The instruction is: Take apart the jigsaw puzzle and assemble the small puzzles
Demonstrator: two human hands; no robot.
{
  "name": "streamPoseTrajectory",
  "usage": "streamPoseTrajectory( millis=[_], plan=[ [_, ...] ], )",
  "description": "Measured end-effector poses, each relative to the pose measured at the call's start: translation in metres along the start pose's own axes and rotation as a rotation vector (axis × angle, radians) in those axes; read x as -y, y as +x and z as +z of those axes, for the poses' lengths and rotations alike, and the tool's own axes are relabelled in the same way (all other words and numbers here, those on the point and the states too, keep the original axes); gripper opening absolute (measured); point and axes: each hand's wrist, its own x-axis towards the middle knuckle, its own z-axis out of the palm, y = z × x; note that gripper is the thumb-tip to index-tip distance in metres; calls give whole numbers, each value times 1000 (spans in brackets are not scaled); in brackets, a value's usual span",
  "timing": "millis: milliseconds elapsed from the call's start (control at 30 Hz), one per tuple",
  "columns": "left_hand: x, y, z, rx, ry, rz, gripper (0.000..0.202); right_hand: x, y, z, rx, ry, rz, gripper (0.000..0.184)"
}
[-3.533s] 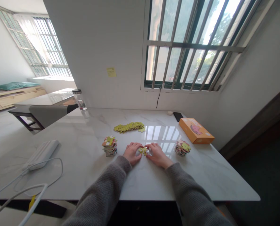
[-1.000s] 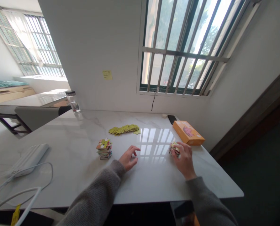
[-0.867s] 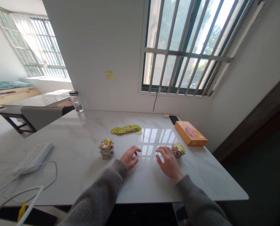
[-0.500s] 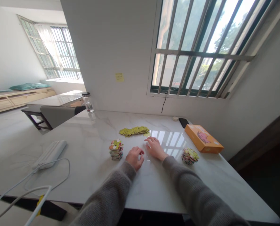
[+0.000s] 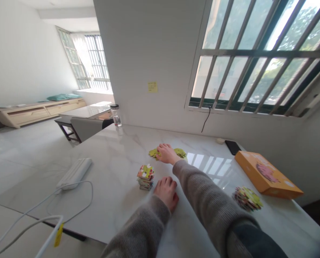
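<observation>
- right hand (image 5: 166, 154) lies palm down on the yellow-green jigsaw pieces (image 5: 180, 154), fingers close together; whether it grips one cannot be told
- left hand (image 5: 166, 193) rests empty, fingers loosely curled, on the marble bench (image 5: 108, 172) below those pieces, just beside a stack of jigsaw pieces (image 5: 146, 177)
- a second stack of pieces (image 5: 247, 199) sits well right of them, near an orange box (image 5: 267, 175)
- the yellow-green pieces lie spread flat; both stacks stand unspread

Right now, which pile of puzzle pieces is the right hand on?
The flat yellow-green row of puzzle pieces, under the right hand; the colourful stack and the loose heap are not touched.
</observation>
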Motion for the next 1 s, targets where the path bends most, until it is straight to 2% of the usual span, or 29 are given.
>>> streamPoseTrajectory(
  millis=[167,333,567,700,833,933,1000],
  plan=[
    [3,0,2,-2,-18,13,29,9,19,14,109,21,-33,49],
    [3,-1,5,-46,-57,13,26,-9,1,10,173,33,1,54],
    [1,0,3,-29,-95,0,23,-27,-51,-9,192,17,80,51],
    [0,2,7,-61,-132,-26,43,-24,-97,-15,143,-11,114,48],
    [-2,8,10,-91,-162,-46,61,-10,-143,-19,98,13,106,46],
    [-1,13,13,-100,-178,-51,67,-5,-162,-21,65,65,111,47],
    [0,17,14,-100,-174,-55,69,-11,-164,-21,-11,69,186,47]
  ],
)
